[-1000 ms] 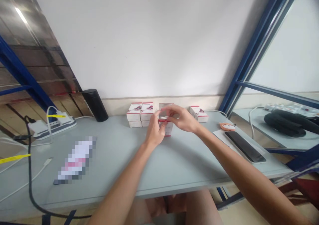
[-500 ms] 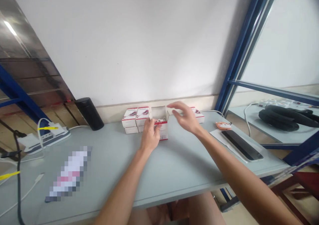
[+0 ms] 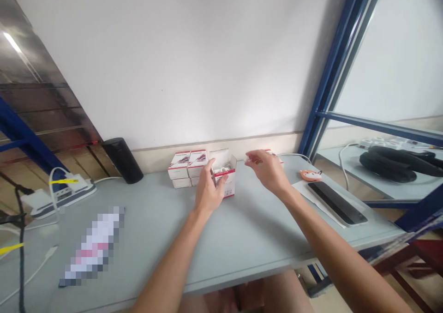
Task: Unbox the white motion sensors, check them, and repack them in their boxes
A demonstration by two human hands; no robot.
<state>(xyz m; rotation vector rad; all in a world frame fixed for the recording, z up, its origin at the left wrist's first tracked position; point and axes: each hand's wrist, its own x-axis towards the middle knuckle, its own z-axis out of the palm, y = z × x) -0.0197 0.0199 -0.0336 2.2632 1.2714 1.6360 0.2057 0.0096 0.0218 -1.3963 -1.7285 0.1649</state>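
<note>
on a grey table (image 3: 242, 230) against a white wall (image 3: 207, 73), the left hand (image 3: 206, 193) grips the open box (image 3: 230, 187) beside stacked boxes (image 3: 188, 167); the right hand (image 3: 270, 172) hovers near, its grasp too small to make out.

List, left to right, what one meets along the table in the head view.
Power strip, black cylinder, stack of closed boxes, open box gripped by the left hand, right hand, small orange figure, dark phone, black bag at far right.
</note>
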